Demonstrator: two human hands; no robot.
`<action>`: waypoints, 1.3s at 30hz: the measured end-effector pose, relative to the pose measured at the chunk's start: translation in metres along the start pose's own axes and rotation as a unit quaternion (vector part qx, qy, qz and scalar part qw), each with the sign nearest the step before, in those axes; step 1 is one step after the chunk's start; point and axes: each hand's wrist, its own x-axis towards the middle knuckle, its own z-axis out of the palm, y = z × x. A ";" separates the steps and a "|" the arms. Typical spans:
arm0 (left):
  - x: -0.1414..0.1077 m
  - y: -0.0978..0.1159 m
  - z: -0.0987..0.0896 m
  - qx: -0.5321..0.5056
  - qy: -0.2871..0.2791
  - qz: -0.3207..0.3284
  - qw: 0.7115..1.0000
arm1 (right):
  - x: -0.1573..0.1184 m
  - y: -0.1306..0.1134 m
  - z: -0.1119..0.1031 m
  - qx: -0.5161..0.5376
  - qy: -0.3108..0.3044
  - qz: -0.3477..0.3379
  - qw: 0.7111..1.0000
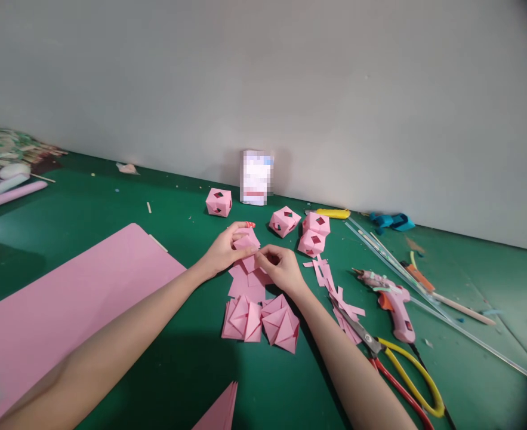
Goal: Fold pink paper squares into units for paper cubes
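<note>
My left hand holds a folded piece of pink paper between thumb and fingers, near the middle of the table. At that paper's lower right edge, my right hand pinches with thumb and index finger. Below both hands lie loose pink paper squares. Two small stacks of folded pink paper, a left stack and a right stack, sit closer to me. Beyond the hands stand several pink paper boxes with cut-out holes, among them one box at the left and another at the right.
Yellow-and-red-handled scissors lie on paper strips at the right, beside a pink glue gun and clear glue sticks. A large pink sheet covers the left. A phone-like screen leans on the wall.
</note>
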 end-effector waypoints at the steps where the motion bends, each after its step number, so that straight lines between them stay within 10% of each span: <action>1: 0.000 0.000 0.000 0.001 0.006 -0.002 1.000 | 0.000 0.000 0.001 0.003 0.005 0.002 1.000; 11: -0.003 0.007 0.005 -0.115 0.025 -0.039 0.992 | 0.002 -0.005 0.002 0.012 0.081 0.028 0.996; 18: 0.007 0.000 -0.009 -0.272 0.154 -0.056 0.948 | 0.005 0.004 -0.004 0.070 0.149 0.051 0.985; 26: -0.001 0.006 -0.001 -0.122 0.051 -0.051 0.990 | 0.004 0.001 -0.001 0.026 0.043 0.012 0.999; 39: -0.004 0.008 0.003 -0.053 -0.049 -0.028 0.997 | 0.004 0.005 0.000 -0.002 0.053 0.014 0.998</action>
